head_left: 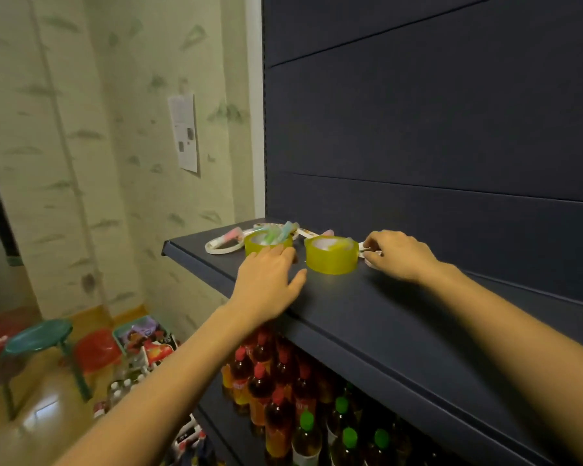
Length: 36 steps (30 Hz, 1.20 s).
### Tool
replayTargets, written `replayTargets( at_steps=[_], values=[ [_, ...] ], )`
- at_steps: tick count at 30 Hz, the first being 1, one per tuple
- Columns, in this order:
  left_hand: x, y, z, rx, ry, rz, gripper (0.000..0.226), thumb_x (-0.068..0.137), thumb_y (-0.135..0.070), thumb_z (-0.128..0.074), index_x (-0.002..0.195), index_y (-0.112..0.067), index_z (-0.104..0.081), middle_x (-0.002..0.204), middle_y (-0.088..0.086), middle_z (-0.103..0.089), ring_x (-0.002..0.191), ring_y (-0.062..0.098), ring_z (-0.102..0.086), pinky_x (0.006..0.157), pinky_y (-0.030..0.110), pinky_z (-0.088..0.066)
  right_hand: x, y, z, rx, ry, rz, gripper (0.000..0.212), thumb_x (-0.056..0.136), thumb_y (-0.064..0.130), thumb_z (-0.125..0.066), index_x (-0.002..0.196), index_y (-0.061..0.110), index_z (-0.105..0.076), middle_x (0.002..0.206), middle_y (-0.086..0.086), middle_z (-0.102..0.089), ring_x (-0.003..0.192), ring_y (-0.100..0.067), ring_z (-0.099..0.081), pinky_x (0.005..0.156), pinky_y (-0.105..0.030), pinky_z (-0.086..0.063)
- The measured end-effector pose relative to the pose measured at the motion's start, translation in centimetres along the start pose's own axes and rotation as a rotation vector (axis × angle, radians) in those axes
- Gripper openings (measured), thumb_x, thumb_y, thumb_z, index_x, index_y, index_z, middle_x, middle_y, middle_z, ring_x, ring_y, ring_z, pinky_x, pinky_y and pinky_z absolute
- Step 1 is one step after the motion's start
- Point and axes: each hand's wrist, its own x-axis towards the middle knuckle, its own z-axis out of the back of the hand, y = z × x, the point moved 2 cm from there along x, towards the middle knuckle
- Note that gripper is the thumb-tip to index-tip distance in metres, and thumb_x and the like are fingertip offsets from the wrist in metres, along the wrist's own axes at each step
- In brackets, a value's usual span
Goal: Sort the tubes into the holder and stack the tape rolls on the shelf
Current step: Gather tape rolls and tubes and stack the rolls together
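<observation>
Two yellow tape rolls stand on the dark shelf (367, 307). My left hand (270, 280) lies with relaxed fingers against the front of the left yellow roll (254, 243), which has pastel tubes (278, 234) sticking out of its core. The right yellow roll (331, 254) stands free between my hands. My right hand (398, 254) pinches a thin white tape roll (371, 255) just right of that roll. Another thin white roll (221, 247) lies at the far left with a pink tube (229, 235) on it. More white rolls (305, 233) lie behind.
The shelf's dark back panel (435, 129) rises behind the items. Below the shelf stand several bottles (283, 391) with red and green caps. On the floor to the left are a green stool (37, 338), a red basin (98, 351) and a box of goods (142, 334).
</observation>
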Motion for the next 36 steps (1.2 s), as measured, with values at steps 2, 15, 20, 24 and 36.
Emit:
replayTargets(
  at_steps=[2,15,20,24,36],
  values=[
    [1.5,1.2,-1.0,-0.016,0.012,-0.034,0.034,0.093,-0.044,-0.040,0.113,-0.019,-0.053,0.119,0.001,-0.058,0.111,0.019,-0.051,0.087,0.031,-0.039,1.8,0.2,-0.5,0.018,0.021,0.001,0.034,0.098,0.034,-0.043,0.128,0.020,-0.050,0.131,-0.003,-0.051,0.114,-0.026,-0.052,0.089,-0.040,-0.044],
    [10.4,7.6,-5.0,-0.234,0.020,-0.248,0.029,0.094,-0.040,-0.044,0.105,-0.017,-0.057,0.123,0.004,-0.058,0.114,0.019,-0.051,0.089,0.033,-0.044,9.9,2.0,-2.6,-0.134,0.227,-0.156,0.036,0.087,0.046,-0.058,0.114,0.023,-0.053,0.119,-0.001,-0.050,0.106,-0.022,-0.050,0.083,-0.033,-0.042],
    [12.6,8.3,-6.8,-0.241,0.074,-0.218,0.044,0.095,-0.050,-0.033,0.101,-0.014,-0.056,0.108,0.007,-0.063,0.105,0.026,-0.056,0.080,0.038,-0.048,10.0,2.2,-1.9,-0.127,0.198,-0.198,0.029,0.090,0.045,-0.054,0.102,0.018,-0.051,0.112,-0.001,-0.052,0.096,-0.020,-0.051,0.078,-0.034,-0.042],
    [15.0,7.0,-8.1,-0.241,0.122,-0.201,0.050,0.096,-0.054,-0.029,0.106,-0.013,-0.056,0.107,0.013,-0.064,0.102,0.033,-0.057,0.074,0.035,-0.040,7.9,2.3,0.4,0.072,-0.097,-0.230,0.022,0.089,0.040,-0.058,0.095,0.021,-0.050,0.098,0.002,-0.058,0.092,-0.022,-0.056,0.080,-0.042,-0.047],
    [19.3,4.3,-10.1,-0.139,0.397,-0.273,0.022,0.085,-0.033,-0.053,0.077,-0.013,-0.051,0.081,0.006,-0.063,0.094,0.028,-0.059,0.072,0.031,-0.036,0.1,1.5,2.1,0.103,-0.406,-0.423,0.022,0.088,0.042,-0.059,0.097,0.022,-0.052,0.102,0.005,-0.061,0.091,-0.019,-0.060,0.082,-0.046,-0.051]
  ],
)
